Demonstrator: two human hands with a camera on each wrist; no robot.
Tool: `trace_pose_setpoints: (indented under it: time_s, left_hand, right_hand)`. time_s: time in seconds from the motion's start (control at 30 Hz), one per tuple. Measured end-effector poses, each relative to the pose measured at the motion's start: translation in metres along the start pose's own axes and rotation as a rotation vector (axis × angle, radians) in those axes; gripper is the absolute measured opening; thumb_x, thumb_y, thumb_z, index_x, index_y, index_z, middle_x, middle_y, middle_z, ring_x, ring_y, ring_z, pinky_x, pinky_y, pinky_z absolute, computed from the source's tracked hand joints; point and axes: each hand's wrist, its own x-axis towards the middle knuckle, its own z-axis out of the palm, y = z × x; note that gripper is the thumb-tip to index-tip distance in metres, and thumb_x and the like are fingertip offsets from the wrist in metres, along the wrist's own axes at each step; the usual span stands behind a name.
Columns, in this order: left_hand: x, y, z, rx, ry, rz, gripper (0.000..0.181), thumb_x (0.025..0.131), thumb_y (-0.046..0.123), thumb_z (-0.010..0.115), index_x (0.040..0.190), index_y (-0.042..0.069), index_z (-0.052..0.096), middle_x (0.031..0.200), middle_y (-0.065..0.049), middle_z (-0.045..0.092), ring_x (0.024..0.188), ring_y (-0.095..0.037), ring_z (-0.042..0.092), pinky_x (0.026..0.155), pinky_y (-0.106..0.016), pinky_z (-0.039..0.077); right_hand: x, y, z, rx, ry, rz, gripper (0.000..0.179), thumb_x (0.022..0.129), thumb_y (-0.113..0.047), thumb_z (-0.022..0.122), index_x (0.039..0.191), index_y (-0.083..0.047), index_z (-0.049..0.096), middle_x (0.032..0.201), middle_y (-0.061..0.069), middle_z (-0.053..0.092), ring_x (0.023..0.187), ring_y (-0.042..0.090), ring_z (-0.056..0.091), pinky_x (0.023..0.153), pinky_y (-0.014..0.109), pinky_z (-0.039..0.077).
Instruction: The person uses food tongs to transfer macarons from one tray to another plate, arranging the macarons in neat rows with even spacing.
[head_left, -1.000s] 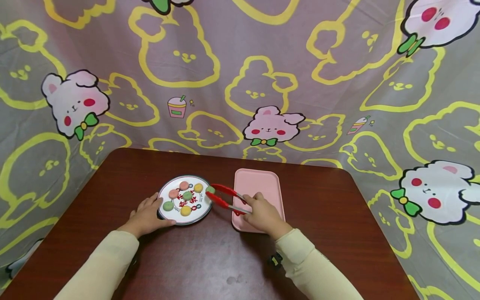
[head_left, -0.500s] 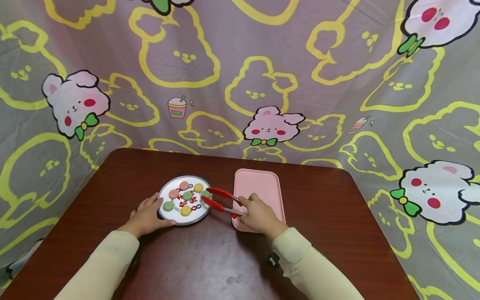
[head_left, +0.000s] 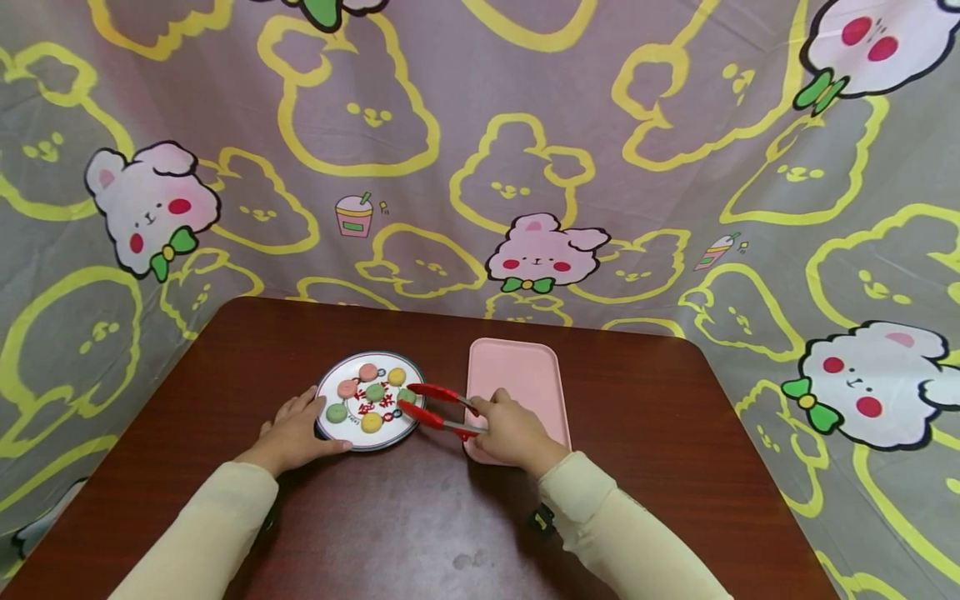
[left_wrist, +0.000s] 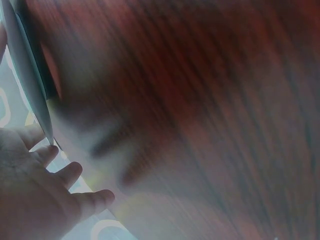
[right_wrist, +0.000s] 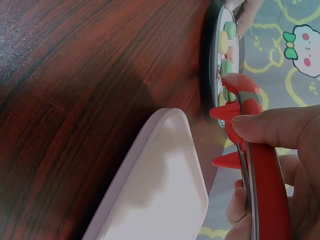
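On the left rim of a white round plate (head_left: 348,364) rests my left hand (head_left: 288,429), thumb along the front edge and fingers mostly straight in the left wrist view. My right hand (head_left: 513,429) grips red-tipped tongs (head_left: 422,415) by their handles. The tong tips lie either side of a green macaron (head_left: 406,396) at the plate's right side; whether they still squeeze it I cannot tell. Two pink macarons, one of them (head_left: 347,387) at left, share the plate with two yellow ones and two more green ones, including one (head_left: 375,392) mid-plate.
A pink rectangular tray (head_left: 517,367) lies right of the plate, partly beneath my right hand and the tong handles. Both stand on a dark brown wooden table (head_left: 637,417). A curtain (head_left: 420,200) printed with cartoon rabbits hangs behind the table.
My right hand and the tongs have moved slightly left and down, carrying the green macaron from the plate's right rim a little further inward. My left hand stays put.
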Motion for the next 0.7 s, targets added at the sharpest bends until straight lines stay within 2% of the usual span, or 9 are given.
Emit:
trace_pose_setpoints:
  time_s: [0.7]
  left_hand:
    - [0.0006, -0.0009, 0.0008, -0.003, 0.004, -0.005, 0.115, 0.069, 0.065, 0.074, 0.144, -0.011, 0.03, 0.152, -0.033, 0.015, 0.135, -0.056, 0.011, 0.099, -0.078, 0.013]
  right_hand:
    - [0.0098, -0.0105, -0.006, -0.049, -0.08, 0.017, 0.05, 0.076, -0.019, 0.068, 0.125, -0.015, 0.062, 0.093, 0.009, 0.053, 0.066, 0.02, 0.054, 0.055, 0.038, 0.046]
